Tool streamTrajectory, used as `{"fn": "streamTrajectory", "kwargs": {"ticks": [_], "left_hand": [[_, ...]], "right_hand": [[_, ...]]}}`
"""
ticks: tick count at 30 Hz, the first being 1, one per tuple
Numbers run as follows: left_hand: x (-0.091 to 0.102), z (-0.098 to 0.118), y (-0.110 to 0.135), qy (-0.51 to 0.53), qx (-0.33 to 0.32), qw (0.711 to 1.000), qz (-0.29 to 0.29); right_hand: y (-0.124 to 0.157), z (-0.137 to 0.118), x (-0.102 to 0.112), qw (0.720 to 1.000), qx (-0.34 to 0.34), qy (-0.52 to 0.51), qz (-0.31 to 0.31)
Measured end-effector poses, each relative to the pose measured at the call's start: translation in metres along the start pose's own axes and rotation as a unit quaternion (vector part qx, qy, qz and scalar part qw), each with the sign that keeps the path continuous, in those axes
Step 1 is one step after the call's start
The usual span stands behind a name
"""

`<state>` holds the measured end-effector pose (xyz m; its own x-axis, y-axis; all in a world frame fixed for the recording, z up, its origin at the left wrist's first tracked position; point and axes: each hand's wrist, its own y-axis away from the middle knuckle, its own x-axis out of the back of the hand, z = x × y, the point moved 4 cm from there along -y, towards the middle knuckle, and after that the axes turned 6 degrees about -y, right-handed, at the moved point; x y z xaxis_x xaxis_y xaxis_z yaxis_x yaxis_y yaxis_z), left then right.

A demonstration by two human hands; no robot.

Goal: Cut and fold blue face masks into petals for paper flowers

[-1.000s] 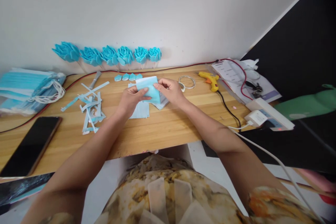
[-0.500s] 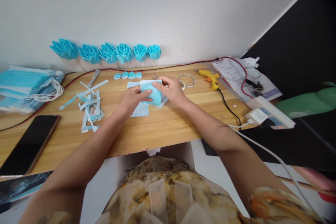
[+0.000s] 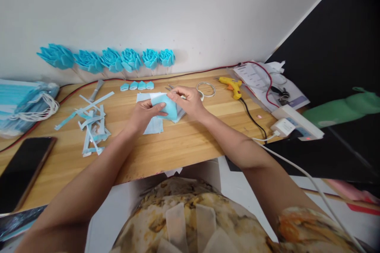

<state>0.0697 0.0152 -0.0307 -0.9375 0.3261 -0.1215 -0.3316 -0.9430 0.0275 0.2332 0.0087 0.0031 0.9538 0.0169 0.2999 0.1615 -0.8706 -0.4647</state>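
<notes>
Both hands hold a small light blue piece of mask fabric (image 3: pixel 166 105) just above the wooden table (image 3: pixel 178 142). My left hand (image 3: pixel 144 114) pinches its left side with the thumb on top. My right hand (image 3: pixel 187 101) pinches its upper right edge between thumb and fingers. Under the hands lie more pale blue and white fabric pieces (image 3: pixel 152 124). Just behind them sits a row of small folded blue petals (image 3: pixel 137 85).
Several blue fabric flowers (image 3: pixel 109 57) lean on the wall. Cut blue strips (image 3: pixel 92 122), a stack of face masks (image 3: pixel 23 101) and a black phone (image 3: pixel 20 168) lie left. A wire coil (image 3: pixel 206 89), yellow glue gun (image 3: pixel 230 84), papers (image 3: pixel 264 83) and power strip (image 3: pixel 297 120) lie right.
The blue piece has been folded smaller and lowered slightly between the hands. The view has shifted a little to the right, so everything sits further left in the frame.
</notes>
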Motion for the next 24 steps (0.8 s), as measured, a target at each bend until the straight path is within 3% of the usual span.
{"fn": "streamTrajectory", "kwargs": {"ticks": [13, 18, 24], "left_hand": [[0.015, 0.010, -0.006, 0.135, -0.015, 0.985, 0.103], [0.021, 0.010, -0.009, 0.145, -0.036, 0.982, 0.114], [0.022, 0.012, -0.008, 0.141, -0.022, 0.985, 0.101]], "right_hand": [[-0.003, 0.011, -0.008, 0.997, -0.044, 0.015, -0.055], [-0.004, 0.020, -0.011, 0.993, -0.040, 0.056, -0.093], [-0.004, 0.023, -0.011, 0.991, -0.055, 0.083, -0.083]]}}
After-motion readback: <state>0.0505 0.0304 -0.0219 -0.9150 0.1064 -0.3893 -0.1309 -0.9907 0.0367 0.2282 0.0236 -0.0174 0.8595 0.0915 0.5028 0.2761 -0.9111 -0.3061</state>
